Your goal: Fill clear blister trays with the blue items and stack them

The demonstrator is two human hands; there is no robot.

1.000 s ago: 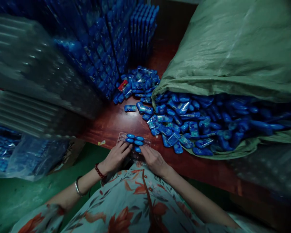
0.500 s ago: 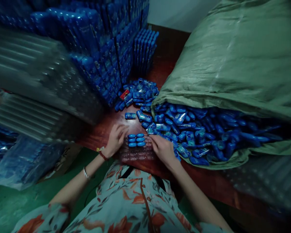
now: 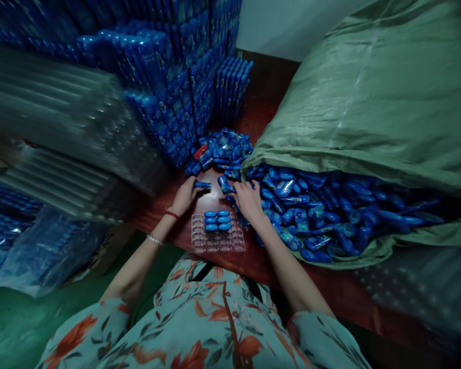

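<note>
Around our hands we see a big green woven sack [image 3: 369, 102] lying on its side to the right, its mouth spilling a heap of small blue plastic capsules [image 3: 322, 210] onto the table, and to the left tall stacks of filled blue trays [image 3: 169, 102] beside blurred stacks of clear ribbed trays [image 3: 54, 143], which crowd the working space into a narrow wedge. Between our forearms lies a clear plastic blister tray [image 3: 217, 243] with six blue capsules seated in its upper rows [image 3: 217, 220]. Our left hand [image 3: 184, 195] has its fingers closed on a single blue capsule [image 3: 203, 185] just beyond the tray; our right hand [image 3: 248, 200] rests on the loose pieces at the edge of the heap, fingers curled over them, though we cannot tell whether it grips one. Half a second ago both hands sat at the tray's sides; now they have reached forward to the loose capsules, and the tray's count is unchanged. The surface is a reddish-brown wooden table [image 3: 253, 261]; a green floor [image 3: 15, 328] shows at lower left and a pale wall [image 3: 292, 25] behind.
</note>
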